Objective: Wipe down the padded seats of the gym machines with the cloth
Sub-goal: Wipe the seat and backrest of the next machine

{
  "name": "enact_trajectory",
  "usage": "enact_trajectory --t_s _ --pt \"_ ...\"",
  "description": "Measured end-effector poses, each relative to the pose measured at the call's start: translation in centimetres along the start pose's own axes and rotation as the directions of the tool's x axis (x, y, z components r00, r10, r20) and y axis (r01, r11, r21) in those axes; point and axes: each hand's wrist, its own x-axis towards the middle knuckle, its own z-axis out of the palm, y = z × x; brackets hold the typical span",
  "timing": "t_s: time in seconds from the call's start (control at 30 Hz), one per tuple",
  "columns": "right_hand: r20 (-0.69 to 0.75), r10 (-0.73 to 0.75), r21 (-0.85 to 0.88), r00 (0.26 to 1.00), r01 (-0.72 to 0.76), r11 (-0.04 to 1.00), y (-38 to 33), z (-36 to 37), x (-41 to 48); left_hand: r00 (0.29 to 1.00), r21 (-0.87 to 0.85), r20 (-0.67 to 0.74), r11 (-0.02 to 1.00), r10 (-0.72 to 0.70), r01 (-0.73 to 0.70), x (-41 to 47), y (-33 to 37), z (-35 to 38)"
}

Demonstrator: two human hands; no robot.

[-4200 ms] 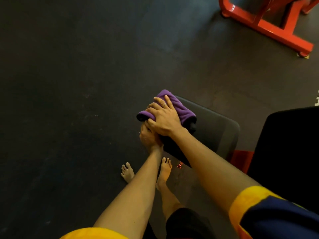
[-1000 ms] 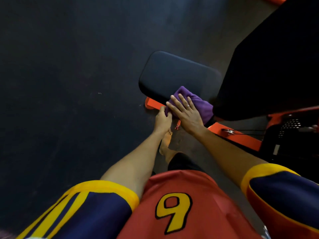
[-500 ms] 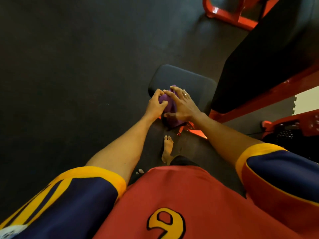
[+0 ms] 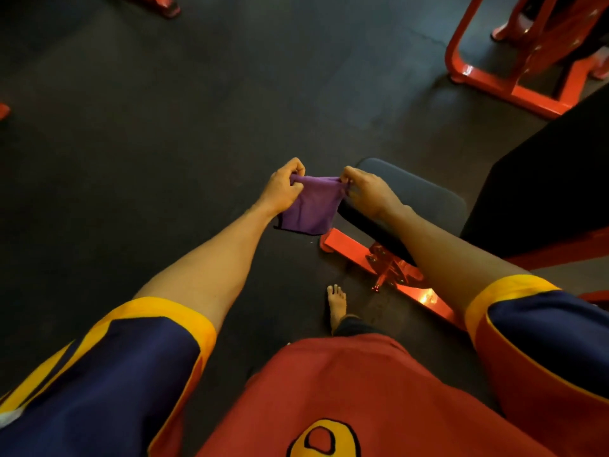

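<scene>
A purple cloth [image 4: 311,206] hangs stretched between my two hands, off the seat and over the floor just left of it. My left hand [image 4: 284,189] pinches its upper left corner and my right hand [image 4: 365,192] pinches its upper right corner. The black padded seat [image 4: 425,196] lies under and to the right of my right hand, mounted on a red frame [image 4: 389,268]. A large black back pad [image 4: 543,189] rises to the right of the seat.
Dark rubber floor [image 4: 164,143] spreads to the left and ahead. Another red machine frame [image 4: 514,90] stands at the upper right, and red feet [image 4: 164,6] show at the top left. My bare foot [image 4: 336,303] stands beside the seat's frame.
Both hands lifted the bunched cloth off the seat's front edge and pulled it open between them. The view tilted up to show more floor.
</scene>
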Motion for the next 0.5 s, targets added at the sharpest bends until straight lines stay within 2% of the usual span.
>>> enact_trajectory --t_s 0.1,0.3,0.5 --pt "-0.037 -0.018 0.074 0.999 0.021 0.997 -1.3 -0.8 2.8 1.000 0.080 0.017 0.996 0.026 -0.027 2.3 -0.3 -2.6" --pt "-0.054 -0.146 0.047 0.988 0.149 0.988 -1.4 -3.4 10.4 0.998 0.237 0.060 0.971 -0.007 -0.008 8.4 -0.8 -6.5" --pt "-0.032 -0.199 0.003 0.979 0.199 0.980 -1.3 -6.3 18.3 0.992 0.290 0.024 0.950 -0.125 0.112 14.3 -0.7 -10.8"
